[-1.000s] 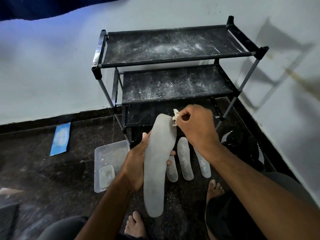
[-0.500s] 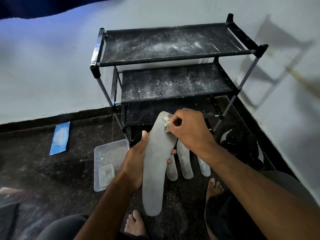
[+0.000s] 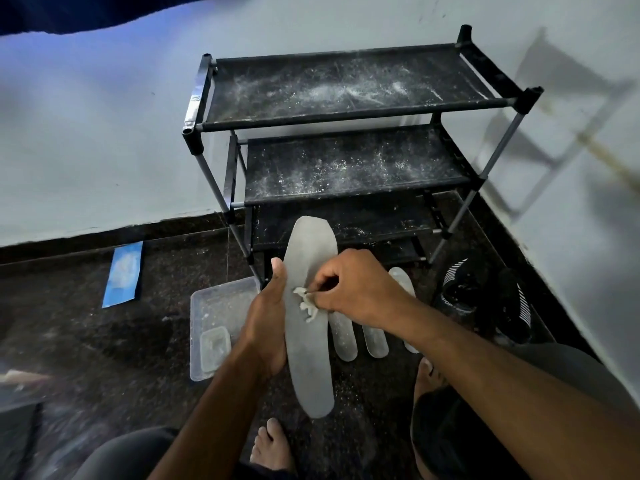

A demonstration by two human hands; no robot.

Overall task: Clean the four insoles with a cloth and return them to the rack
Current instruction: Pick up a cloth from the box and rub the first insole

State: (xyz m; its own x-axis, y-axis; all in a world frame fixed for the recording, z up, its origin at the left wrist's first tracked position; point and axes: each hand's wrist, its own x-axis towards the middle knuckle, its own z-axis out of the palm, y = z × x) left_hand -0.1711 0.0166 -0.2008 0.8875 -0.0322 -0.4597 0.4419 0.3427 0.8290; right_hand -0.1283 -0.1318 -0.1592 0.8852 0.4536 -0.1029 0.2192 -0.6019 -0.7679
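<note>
**Insole held up, cloth against its middle**

Around: clear plastic tray (image 3: 221, 306) on the floor, left of the hands, with a smaller clear tub (image 3: 214, 344) inside it. Blue packet (image 3: 124, 273) flat on the floor near the wall base, well apart from the tray. Dark shoe (image 3: 485, 299) with white stripes on the floor to the right, beside the rack's right legs. Bare feet visible at bottom of view. Right forearm crosses over the three insoles on the floor (image 3: 375, 336), hiding most of their length; only heel ends and one tip visible.

Task item: held insole (image 3: 310, 358) pale grey, long, dusty-looking, upright with slight tilt, in front of the rack's lower shelves. Left hand (image 3: 268, 327) gripping its left edge, thumb on the front face. Right hand (image 3: 356, 289) pinching a small crumpled white cloth (image 3: 306, 304), pressed against the insole's middle.

Rack (image 3: 346, 116): black shelves on grey poles, top two tiers speckled with white powder, nothing lying on them.

Surroundings: dark speckled floor with scattered white dust; pale walls meeting in a corner behind the rack; rack's shadow on the right wall.
</note>
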